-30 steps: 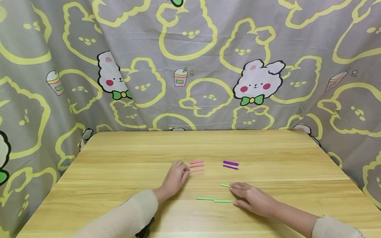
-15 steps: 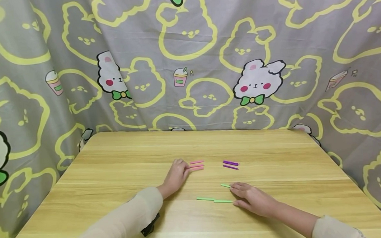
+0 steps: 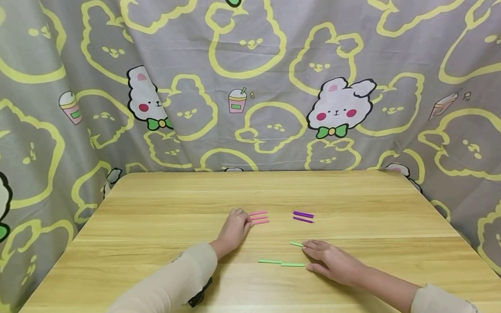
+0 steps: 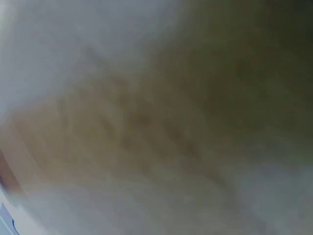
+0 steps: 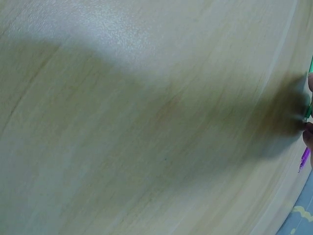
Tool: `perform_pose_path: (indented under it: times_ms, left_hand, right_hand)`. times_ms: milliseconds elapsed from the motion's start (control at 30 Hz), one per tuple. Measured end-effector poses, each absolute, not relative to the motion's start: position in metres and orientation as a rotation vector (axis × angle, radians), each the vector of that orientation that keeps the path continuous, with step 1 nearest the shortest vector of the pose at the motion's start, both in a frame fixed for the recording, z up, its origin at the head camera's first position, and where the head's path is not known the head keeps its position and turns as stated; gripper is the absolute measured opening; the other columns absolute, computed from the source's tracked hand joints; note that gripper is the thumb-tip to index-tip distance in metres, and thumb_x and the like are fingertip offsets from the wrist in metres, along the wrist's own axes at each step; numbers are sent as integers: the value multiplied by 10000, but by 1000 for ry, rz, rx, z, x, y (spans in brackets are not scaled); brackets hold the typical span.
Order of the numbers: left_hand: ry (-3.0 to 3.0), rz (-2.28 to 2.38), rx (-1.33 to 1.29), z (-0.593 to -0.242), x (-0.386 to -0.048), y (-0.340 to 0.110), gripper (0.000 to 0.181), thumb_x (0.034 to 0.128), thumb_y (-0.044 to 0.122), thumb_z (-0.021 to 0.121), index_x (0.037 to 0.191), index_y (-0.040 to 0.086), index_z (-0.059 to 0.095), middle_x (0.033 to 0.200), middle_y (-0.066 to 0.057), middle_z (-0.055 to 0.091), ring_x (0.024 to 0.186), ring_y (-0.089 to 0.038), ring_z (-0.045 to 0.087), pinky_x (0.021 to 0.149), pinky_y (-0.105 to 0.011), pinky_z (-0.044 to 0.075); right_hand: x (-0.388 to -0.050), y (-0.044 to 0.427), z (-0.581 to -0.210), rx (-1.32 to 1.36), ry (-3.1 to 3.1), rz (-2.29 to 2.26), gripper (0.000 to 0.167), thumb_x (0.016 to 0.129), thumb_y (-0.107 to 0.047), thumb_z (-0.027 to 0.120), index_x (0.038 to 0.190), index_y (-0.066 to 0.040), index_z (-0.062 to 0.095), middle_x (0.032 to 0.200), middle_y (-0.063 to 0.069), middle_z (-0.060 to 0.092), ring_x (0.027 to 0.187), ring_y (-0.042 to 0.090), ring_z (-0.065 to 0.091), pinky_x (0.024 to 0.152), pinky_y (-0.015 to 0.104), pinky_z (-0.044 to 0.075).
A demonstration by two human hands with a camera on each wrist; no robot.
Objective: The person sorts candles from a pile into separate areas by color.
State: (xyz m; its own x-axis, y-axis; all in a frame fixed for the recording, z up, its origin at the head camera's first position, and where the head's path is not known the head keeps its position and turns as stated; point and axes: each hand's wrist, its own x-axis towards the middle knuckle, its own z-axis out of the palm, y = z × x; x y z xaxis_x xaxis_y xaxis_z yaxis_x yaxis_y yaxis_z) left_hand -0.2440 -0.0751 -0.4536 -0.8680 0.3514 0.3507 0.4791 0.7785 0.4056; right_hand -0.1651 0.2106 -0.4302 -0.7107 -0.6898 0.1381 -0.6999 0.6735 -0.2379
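Head view: we see the left hand (image 3: pixel 234 229) with its fingers bent, their tips at the near ends of three pink sticks (image 3: pixel 260 218), which lie roughly parallel just to its right; we cannot tell whether finger and thumb pinch the nearest one or only touch it. The right hand (image 3: pixel 333 263) rests palm down, fingers loosely extended, grasping nothing that we can make out. Its fingertips touch one green stick (image 3: pixel 296 244), while two more green sticks (image 3: pixel 293 265) run almost end to end leftward from its thumb. Beyond the right hand's fingertips, we find purple sticks (image 3: pixel 303 214), well apart from the left hand. Both hands are over a wooden table (image 3: pixel 372 207). Left wrist view is too blurred for us to read.
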Motion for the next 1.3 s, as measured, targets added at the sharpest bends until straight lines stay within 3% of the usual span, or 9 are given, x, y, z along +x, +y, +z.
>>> perform_pose_path:
  times_ms: [667, 1300]
  left_hand:
    - [-2659, -786, -610, -450, -242, -83, 107, 835, 133, 672, 845, 28, 655, 839, -47, 610, 798, -163, 499, 717, -276, 473]
    - [-2621, -864, -768, -440, -201, -83, 124, 856, 177, 653, 889, 58, 647, 896, -4, 615, 881, -147, 538, 799, -282, 506]
  right_hand:
    - [-163, 209, -430, 1161, -2849, 432, 454, 928, -289, 549, 1235, 46, 557, 1288, 205, 551, 1185, 379, 521, 946, 475, 454]
    - [-163, 210, -433, 1152, -2846, 425, 458, 930, -295, 545, 1230, 52, 559, 1291, 211, 546, 1182, 386, 520, 937, 476, 459]
